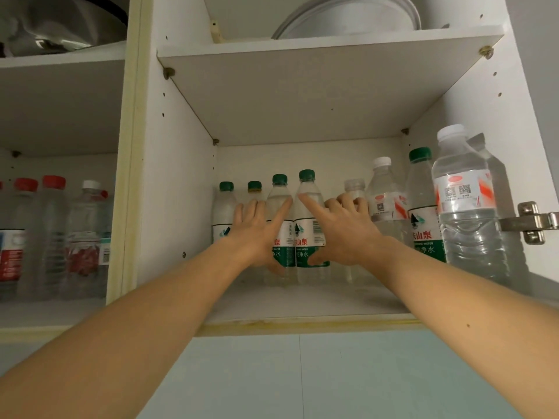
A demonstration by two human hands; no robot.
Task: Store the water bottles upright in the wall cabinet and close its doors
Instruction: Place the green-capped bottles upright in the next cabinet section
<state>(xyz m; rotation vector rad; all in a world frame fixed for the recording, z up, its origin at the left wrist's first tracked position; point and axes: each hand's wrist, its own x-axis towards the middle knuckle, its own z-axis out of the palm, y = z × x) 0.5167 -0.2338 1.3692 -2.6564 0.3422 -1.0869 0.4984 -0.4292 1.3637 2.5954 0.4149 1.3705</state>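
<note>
**Wall cabinet, lower shelf: bottles and hands**

- White laminate wall cabinet [178, 176], right bay, doors open; steel hinge [534, 222] on the side wall at 3 o'clock.
- Clear plastic water bottles with green caps and green-and-white labels [305, 225]: four upright in a row at the back of the shelf, a fifth [423, 207] upright toward 3 o'clock.
- Clear plastic bottles with white caps and red-and-white labels [465, 201]: two upright at 3 o'clock, the larger one nearest the front edge.
- Left hand [257, 234]: fingers spread and straight, laid against the left pair of green-capped bottles, index finger pointing toward 1 o'clock.
- Right hand [341, 231]: index finger straight, pointing toward 11 o'clock onto a green-capped bottle; other fingers bent over a clear bottle behind. Whether they grip it cannot be told.
- Left bay, 9 o'clock: red-capped clear bottles [51, 237], upright.
- Upper shelf, 12 o'clock: grey round basin [348, 19].
</note>
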